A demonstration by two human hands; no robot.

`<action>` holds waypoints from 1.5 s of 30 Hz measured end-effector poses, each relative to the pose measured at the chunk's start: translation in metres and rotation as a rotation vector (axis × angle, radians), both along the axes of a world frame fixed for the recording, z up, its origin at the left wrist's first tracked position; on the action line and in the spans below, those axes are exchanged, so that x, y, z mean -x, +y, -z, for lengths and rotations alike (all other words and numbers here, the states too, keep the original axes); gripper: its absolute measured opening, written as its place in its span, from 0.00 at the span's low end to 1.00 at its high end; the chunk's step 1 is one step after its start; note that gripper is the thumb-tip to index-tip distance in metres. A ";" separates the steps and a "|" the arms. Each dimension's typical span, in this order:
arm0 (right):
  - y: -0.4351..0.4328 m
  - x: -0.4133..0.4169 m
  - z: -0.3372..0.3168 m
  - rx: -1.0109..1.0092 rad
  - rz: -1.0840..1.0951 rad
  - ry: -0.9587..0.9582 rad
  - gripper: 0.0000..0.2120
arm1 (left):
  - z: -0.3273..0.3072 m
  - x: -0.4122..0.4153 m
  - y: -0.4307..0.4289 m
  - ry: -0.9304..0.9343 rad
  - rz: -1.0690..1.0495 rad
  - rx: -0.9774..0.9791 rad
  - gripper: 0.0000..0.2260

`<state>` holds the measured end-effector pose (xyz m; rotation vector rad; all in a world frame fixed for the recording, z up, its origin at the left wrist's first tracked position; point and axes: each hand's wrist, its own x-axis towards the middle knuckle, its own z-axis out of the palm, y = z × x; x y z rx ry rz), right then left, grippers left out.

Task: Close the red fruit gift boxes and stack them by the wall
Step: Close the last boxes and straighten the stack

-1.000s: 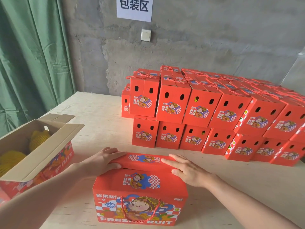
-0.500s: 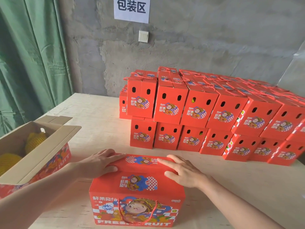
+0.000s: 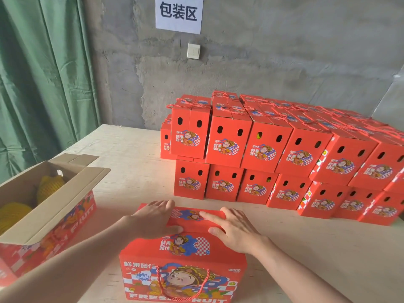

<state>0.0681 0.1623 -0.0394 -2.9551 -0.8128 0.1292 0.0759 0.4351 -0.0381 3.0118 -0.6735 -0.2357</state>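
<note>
- Gift box stands at the near edge of the worktop, directly under both hands.
- Left hand lies flat on the lid's left part, fingers straight.
- Right hand lies flat on the lid's right part, fingers straight.
- Closed red boxes are stacked beyond, by the wall.
</note>
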 end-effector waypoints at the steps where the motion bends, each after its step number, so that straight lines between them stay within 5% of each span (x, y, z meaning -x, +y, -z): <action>1: -0.001 0.000 0.000 -0.006 -0.003 -0.004 0.21 | 0.000 -0.001 -0.003 -0.023 -0.001 0.011 0.36; 4: -0.001 0.000 0.000 -0.005 -0.015 -0.010 0.21 | 0.006 -0.005 0.000 -0.089 0.048 -0.053 0.45; 12: -0.005 -0.004 -0.007 0.062 -0.059 0.064 0.21 | 0.014 0.000 -0.005 -0.162 0.084 0.039 0.33; 19: 0.004 -0.001 -0.005 0.103 0.009 0.074 0.23 | 0.012 0.003 -0.006 -0.165 0.083 0.049 0.35; 24: -0.002 0.000 -0.005 0.064 -0.053 0.102 0.23 | 0.013 0.002 -0.003 -0.144 0.106 0.031 0.28; 30: -0.005 -0.009 -0.007 0.101 -0.087 0.091 0.22 | 0.014 0.003 -0.007 -0.150 0.071 0.030 0.34; 40: -0.041 -0.014 -0.009 -0.094 -0.087 0.333 0.28 | 0.013 0.004 -0.007 -0.175 0.082 0.055 0.30; 45: -0.039 -0.017 -0.002 -0.185 -0.095 0.254 0.27 | 0.013 0.004 -0.005 -0.169 0.083 0.053 0.29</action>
